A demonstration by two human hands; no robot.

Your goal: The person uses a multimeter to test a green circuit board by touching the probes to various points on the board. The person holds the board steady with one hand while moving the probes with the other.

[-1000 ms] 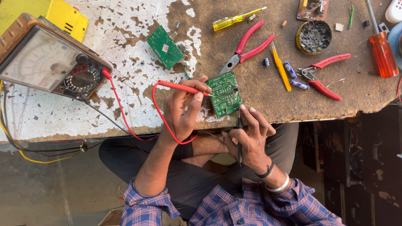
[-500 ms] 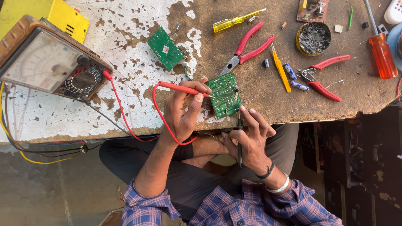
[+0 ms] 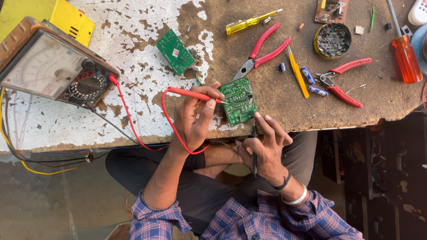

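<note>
Okay, left hand (image 3: 193, 118) pinches a thin red test probe (image 3: 191, 94) between thumb and fingers, tip touching the green rectangular circuit board (image 3: 239, 101) lying at the near edge of the worn brown-and-white workbench (image 3: 147, 120). Right hand (image 3: 266, 144) is closed around a slim black probe (image 3: 254, 151), held upright just below the board's near edge, fingertips touching the board. Red lead (image 3: 133, 122) runs left to a brown-cased analog multimeter (image 3: 49, 66) at far left. Second small green board (image 3: 175, 51) sits farther back. Red-handled pliers (image 3: 262, 51), yellow clear-handled screwdriver (image 3: 249, 22), round tin of dark flux (image 3: 332, 40), red cutters (image 3: 342, 82) and orange-handled screwdriver (image 3: 405, 55) lie to the right.
</note>
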